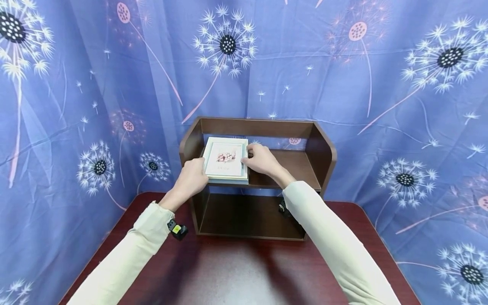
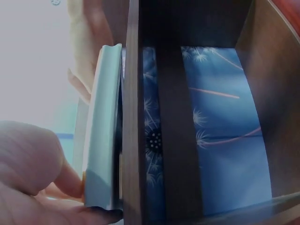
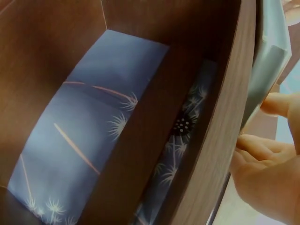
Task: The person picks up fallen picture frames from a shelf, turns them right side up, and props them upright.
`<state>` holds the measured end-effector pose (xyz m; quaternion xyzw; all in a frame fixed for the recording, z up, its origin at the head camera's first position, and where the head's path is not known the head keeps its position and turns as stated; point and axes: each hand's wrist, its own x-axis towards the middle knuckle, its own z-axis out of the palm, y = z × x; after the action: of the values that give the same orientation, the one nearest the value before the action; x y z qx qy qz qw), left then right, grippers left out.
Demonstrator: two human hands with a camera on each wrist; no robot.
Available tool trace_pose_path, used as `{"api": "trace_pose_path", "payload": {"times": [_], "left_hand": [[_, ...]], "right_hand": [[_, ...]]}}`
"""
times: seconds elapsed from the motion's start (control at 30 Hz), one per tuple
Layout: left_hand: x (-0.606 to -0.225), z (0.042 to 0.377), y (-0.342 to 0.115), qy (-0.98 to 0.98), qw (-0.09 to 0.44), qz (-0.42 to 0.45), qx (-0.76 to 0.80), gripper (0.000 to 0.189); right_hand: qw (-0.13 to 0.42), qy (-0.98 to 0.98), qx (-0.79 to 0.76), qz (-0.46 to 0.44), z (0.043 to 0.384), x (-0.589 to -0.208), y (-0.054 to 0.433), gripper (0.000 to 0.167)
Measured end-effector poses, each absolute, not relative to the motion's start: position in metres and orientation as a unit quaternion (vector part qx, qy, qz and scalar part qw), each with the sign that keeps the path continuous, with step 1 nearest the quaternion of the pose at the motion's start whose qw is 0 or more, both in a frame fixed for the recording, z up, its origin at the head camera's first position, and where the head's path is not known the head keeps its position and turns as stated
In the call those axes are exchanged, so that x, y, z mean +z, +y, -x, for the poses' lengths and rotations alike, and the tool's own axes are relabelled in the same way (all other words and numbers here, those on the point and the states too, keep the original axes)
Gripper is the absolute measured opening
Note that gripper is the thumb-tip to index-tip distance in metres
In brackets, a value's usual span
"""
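Observation:
A square picture frame (image 1: 225, 159) with pale blue-green edges and a pink flower print lies on the left part of the upper shelf. My left hand (image 1: 192, 176) grips its left edge near the front corner. In the left wrist view, that hand (image 2: 33, 178) has its thumb at one side of the moulded frame edge (image 2: 104, 131) and fingers below. On the opposite side, my right hand (image 1: 264, 160) pinches the right edge. The right wrist view shows the right thumb and fingers (image 3: 262, 150) at the end of the frame (image 3: 272, 56), close to the shelf board.
The dark brown two-tier shelf (image 1: 324, 159) has raised sides and a back rail. It stands at the back of a reddish-brown table (image 1: 236, 271). Behind it hangs a blue curtain (image 1: 274, 76) with dandelion prints. The lower shelf (image 1: 244, 214) sits beneath my hands.

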<state>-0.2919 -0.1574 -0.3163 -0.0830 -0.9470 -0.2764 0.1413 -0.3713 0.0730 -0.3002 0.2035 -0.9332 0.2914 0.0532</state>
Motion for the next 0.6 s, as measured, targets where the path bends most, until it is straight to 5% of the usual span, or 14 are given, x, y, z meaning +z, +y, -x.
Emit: {"api": "trace_pose_path", "payload": {"times": [0.17, 0.6], "left_hand": [[-0.32, 0.29, -0.158, -0.929, 0.186, 0.084, -0.31, 0.034], [-0.329, 0.289, -0.158, -0.89, 0.283, 0.112, -0.34, 0.046]], "right_hand": [[0.047, -0.923, 0.348, -0.159, 0.37, -0.297, 0.076, 0.062], [0.017, -0.834, 0.544, -0.091, 0.373, -0.283, 0.082, 0.058]]}}
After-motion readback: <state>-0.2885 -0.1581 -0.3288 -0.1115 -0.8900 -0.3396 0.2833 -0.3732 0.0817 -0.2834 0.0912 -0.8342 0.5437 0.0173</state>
